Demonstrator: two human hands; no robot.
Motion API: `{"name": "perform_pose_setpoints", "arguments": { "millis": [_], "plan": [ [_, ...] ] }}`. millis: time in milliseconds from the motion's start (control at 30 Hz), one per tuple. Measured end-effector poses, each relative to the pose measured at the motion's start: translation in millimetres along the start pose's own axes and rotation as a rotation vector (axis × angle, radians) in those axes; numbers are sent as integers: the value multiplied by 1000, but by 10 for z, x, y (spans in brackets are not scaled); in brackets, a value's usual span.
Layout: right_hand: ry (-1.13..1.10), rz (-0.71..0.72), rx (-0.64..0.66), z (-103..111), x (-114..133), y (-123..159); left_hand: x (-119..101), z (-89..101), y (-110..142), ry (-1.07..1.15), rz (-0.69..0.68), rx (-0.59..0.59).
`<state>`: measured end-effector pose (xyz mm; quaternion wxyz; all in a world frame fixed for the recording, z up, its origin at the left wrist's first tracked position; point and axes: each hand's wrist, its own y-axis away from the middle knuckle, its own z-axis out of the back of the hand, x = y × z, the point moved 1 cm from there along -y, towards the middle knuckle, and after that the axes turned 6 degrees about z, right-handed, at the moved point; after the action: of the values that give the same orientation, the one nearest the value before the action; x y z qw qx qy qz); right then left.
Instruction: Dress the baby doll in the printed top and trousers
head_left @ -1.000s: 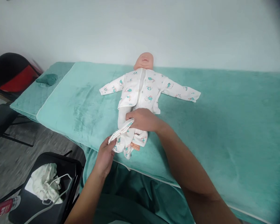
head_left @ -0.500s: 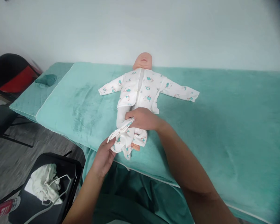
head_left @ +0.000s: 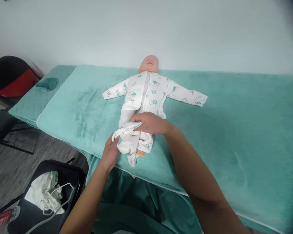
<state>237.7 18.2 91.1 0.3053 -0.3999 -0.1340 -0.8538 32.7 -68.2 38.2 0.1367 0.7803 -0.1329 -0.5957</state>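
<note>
A baby doll lies on its back, head toward the wall, arms spread. It wears a white printed jacket, its front edges apart over a plain white layer. White printed baby pants are bunched around its lower legs. My left hand is closed on the waistband's left edge. The waistband's other side is pinched in my right hand, over the doll's legs. One bare foot shows below the fabric; the other foot is hidden.
The doll rests on a green padded bed against a white wall. At lower left, a black chair holds a crumpled white cloth, a white wire hanger and a bottle with a red label. Other chairs stand farther left.
My left hand has moved slightly up, drawing the waistband higher on the doll's left-side leg in view. My right hand keeps its pinch, nearly still.
</note>
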Motion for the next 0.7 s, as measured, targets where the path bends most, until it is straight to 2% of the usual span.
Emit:
{"name": "perform_pose_setpoints", "arguments": {
  "millis": [200, 467, 700],
  "plan": [
    [9, 5, 30, 24, 27, 10, -115, 4, -202, -349, -327, -115],
    [14, -33, 122, 53, 22, 12, -295, 114, -726, -748, -474, -209],
    [-52, -21, 115, 43, -76, 19, -578, -112, -1215, -948, -628, -149]
  ]
}}
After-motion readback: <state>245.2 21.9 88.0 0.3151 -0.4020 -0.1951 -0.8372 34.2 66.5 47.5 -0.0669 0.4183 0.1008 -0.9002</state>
